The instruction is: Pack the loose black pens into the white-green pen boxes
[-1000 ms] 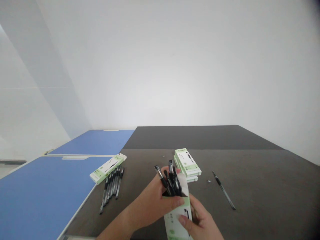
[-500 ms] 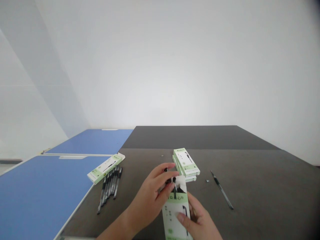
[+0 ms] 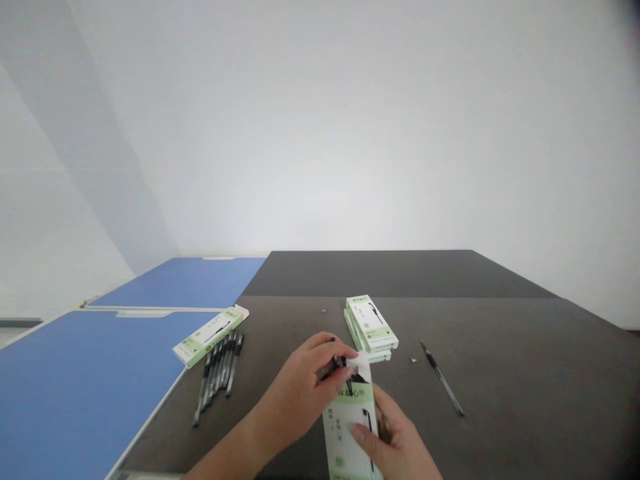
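Observation:
My right hand [image 3: 400, 440] is wrapped round a green and white pen box [image 3: 345, 433], held upright near the table's front edge with its white top flap raised. At the box's open top, my left hand [image 3: 310, 380] pinches black pens [image 3: 336, 363]; their lower parts are hidden by the fingers and the box. Several black-gripped clear pens [image 3: 220, 367] lie side by side to the left. Another green and white box [image 3: 213, 333] with an open flap lies just behind them. One single pen [image 3: 441, 377] rests on the right.
A small stack of green and white boxes [image 3: 371, 323] lies behind my hands on the dark table [image 3: 525, 373]. A tiny scrap [image 3: 413, 360] is beside the stack. Blue panels [image 3: 90, 373] with pale edges adjoin the table on the left, and a white wall stands behind.
The fingers of my left hand have closed in a little and shifted slightly at the box's opening. My right hand still holds the box in nearly the same place.

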Motion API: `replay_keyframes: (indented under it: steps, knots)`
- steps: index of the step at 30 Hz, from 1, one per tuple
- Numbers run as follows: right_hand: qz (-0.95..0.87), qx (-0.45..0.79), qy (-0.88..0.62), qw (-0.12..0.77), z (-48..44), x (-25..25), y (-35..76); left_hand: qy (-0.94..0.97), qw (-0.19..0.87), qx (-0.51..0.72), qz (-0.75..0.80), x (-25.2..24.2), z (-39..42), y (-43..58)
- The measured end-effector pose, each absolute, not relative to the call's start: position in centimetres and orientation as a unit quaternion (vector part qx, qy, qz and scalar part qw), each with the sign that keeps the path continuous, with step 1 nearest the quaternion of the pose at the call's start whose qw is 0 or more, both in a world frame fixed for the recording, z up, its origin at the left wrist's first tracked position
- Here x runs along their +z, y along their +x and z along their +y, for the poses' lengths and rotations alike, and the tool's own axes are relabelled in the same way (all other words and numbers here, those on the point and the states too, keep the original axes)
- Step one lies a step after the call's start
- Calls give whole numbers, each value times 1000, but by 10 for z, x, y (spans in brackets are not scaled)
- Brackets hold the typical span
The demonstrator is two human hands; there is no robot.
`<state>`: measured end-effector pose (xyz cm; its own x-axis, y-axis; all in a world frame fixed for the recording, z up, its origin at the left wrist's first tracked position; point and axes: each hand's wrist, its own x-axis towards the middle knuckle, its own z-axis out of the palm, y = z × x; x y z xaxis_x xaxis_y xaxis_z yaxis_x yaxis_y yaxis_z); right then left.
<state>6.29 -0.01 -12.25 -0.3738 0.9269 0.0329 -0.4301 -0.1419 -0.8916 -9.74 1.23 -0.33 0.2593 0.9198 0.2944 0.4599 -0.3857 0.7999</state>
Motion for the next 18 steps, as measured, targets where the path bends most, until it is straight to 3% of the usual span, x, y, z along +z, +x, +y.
replay_keyframes:
  steps: [7,18]
  knots:
    - [-442,698,-287,485,0,-130,63,697,327,425,477,-12,16,-100]
    - [-441,701,-282,484,-3,-124,63,710,274,430,485,-17,14,-95]
